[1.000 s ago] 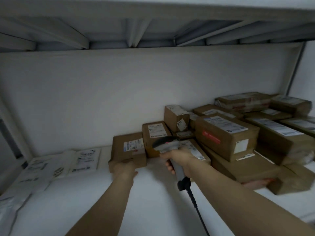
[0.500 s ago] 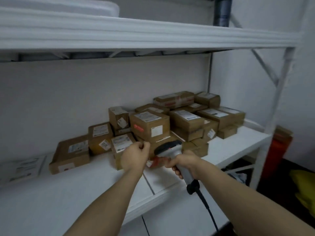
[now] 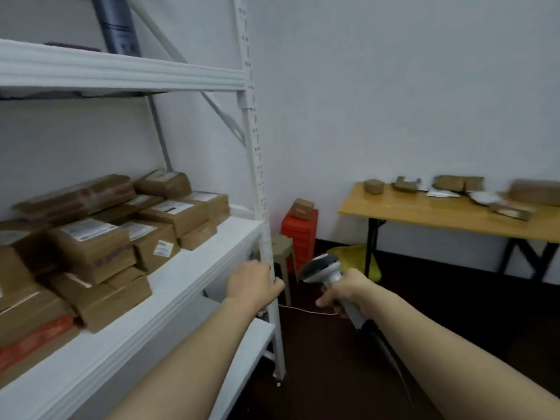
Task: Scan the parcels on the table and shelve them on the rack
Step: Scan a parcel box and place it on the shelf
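Observation:
Several brown cardboard parcels (image 3: 169, 213) with white labels are stacked on the middle shelf of the white rack (image 3: 188, 286) at the left. More parcels (image 3: 448, 183) and flat mailers lie on the wooden table (image 3: 424, 213) at the far right. My left hand (image 3: 254, 283) is at the rack's front corner post, fingers curled, with no parcel in it. My right hand (image 3: 348, 289) grips the handle of a white barcode scanner (image 3: 321, 266), held low between rack and table, its cable trailing down.
A red crate (image 3: 298, 234) with a small box (image 3: 301, 207) on top stands in the corner. Beside it are a brown stool (image 3: 281, 244) and a yellow bag (image 3: 351, 256). Dark floor lies between rack and table. A thin white cable (image 3: 303, 310) runs across the floor.
My view has swung right, from the shelf towards the table. My left hand has let go of the parcel left on the shelf and pulled back to the rack's corner. The scanner came along.

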A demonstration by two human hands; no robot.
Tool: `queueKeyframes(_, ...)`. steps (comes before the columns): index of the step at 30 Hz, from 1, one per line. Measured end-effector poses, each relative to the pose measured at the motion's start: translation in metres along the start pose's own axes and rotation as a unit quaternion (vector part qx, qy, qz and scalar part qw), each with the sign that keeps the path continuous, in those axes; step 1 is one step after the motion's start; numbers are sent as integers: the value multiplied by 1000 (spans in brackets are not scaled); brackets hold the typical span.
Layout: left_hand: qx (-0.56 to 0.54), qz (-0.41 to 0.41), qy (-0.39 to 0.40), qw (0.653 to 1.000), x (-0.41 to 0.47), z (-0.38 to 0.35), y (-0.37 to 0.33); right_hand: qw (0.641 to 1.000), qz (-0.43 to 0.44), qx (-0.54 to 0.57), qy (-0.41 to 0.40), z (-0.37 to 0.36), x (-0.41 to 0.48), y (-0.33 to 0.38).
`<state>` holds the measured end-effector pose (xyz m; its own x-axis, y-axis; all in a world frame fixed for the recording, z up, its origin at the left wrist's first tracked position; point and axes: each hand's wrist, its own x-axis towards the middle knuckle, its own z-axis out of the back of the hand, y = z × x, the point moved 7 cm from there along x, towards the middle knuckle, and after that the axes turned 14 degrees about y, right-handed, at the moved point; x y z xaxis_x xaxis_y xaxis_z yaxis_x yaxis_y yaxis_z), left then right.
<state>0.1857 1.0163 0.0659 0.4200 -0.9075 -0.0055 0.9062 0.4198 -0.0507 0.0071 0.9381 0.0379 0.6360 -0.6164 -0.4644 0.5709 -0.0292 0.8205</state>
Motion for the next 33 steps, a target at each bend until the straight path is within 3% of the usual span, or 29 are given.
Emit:
queueKeyframes(9,-3,-158,25,987,148,-28,-196,977,-105,-2,-183,207,5,-100)
queueKeyframes(18,-17,-216,46,975,323,-16,-323,949,-150,13,-277,386,63,-109)
queueKeyframes(25,-12,-254,92,963,426,-42,-425,929,-190,50,-313,491,100,-160)
queueKeyframes(33,-15,-262,140,955,548,-75,-560,929,-172,95,-313,651,173,-215)
